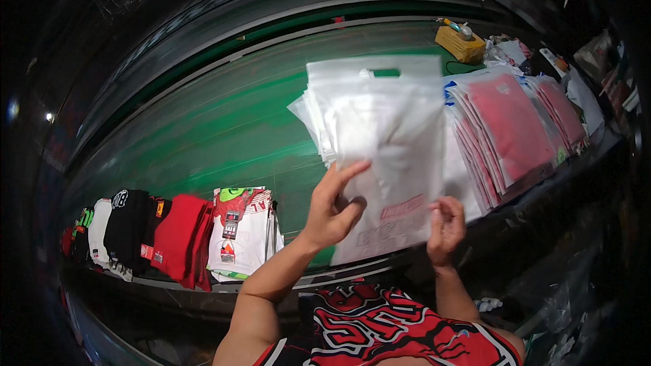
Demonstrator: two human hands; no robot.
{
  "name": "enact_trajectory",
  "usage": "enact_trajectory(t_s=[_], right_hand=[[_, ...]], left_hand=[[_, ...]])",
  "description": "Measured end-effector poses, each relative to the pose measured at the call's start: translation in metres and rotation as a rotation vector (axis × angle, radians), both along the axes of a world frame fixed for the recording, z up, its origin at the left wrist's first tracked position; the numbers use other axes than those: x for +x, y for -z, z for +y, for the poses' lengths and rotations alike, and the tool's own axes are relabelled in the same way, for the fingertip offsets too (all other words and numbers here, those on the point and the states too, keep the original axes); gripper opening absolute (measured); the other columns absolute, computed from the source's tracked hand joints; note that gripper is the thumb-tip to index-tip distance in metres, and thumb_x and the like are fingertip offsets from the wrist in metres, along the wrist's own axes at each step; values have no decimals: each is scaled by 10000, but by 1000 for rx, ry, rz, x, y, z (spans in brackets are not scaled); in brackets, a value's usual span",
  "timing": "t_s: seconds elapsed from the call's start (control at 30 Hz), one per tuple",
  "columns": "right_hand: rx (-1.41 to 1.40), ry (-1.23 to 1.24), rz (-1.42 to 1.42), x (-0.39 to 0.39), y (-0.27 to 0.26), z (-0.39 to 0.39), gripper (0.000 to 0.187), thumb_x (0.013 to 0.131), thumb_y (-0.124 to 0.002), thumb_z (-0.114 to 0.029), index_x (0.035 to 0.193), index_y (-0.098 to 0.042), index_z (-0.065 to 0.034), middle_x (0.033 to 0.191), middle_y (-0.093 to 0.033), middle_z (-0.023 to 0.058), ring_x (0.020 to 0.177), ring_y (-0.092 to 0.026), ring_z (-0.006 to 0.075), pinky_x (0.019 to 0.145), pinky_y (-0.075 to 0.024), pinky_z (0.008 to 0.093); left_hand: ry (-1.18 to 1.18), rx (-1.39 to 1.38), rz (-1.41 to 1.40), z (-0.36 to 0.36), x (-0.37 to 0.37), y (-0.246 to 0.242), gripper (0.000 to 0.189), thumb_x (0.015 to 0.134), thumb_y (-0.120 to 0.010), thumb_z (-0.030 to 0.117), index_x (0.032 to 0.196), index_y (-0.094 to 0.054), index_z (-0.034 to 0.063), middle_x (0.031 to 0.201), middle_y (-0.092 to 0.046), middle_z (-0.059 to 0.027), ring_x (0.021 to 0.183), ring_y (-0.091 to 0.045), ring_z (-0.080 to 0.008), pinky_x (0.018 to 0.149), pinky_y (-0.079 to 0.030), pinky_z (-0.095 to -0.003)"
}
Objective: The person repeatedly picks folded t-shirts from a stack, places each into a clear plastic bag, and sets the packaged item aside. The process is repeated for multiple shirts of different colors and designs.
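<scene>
A frosted plastic bag (402, 162) with a cut-out carry handle lies before me on more bags of the same kind, with a pale folded item showing through it. It bears red printing near its lower end. My left hand (333, 208) is over the bag's left side, its index finger stretched across the face and its thumb apart. At the lower right edge, the curled fingers of my right hand (446, 231) pinch the bag's rim. Other bags (313, 117) fan out beneath it on the left.
On the green table (218, 137), folded white shirts (241, 234), red garments (180, 239) and black garments (124, 223) line the front left edge. Bagged red garments (508, 127) are stacked at right. Behind them sits a yellow taped block (460, 43) with tools on top.
</scene>
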State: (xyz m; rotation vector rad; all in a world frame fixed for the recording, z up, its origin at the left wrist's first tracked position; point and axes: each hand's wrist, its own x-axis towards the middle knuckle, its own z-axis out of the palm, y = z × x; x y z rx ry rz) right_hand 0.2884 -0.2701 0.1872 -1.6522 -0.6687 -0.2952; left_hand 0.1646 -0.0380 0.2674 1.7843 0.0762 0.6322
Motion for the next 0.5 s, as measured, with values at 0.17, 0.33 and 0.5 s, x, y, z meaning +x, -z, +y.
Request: enact_trajectory(t_s=[0.17,0.33,0.5], right_hand=[[-165,274,-242,29,-38,-36,220,912,-631,10,1131,-630,34,1187,-609,180,1132,-589,331,999,-468,425],[-328,141,-177,37,-30,-35,219,869,-658,16,1088,-653,30,1171,-607,191,1106,-600,359,980,-481,436],[-368,-31,-110,26,-2,-23,193,855,-678,2,1046,-671,29,1148,-605,197,1063,-615,363,947,-498,429]], left_hand=[[-43,-212,-53,-38,97,90,742,827,-663,-103,1508,-373,-49,1542,-429,-177,1465,-379,-262,1214,-267,-347],[-59,-230,361,-69,166,176,754,866,-698,-24,1513,-313,-74,1579,-363,-261,1522,-300,-346,1254,-231,-396],[-196,-17,251,-65,156,192,660,891,-717,72,1459,-403,-46,1356,-502,-245,1224,-550,-341,1031,-470,-417]])
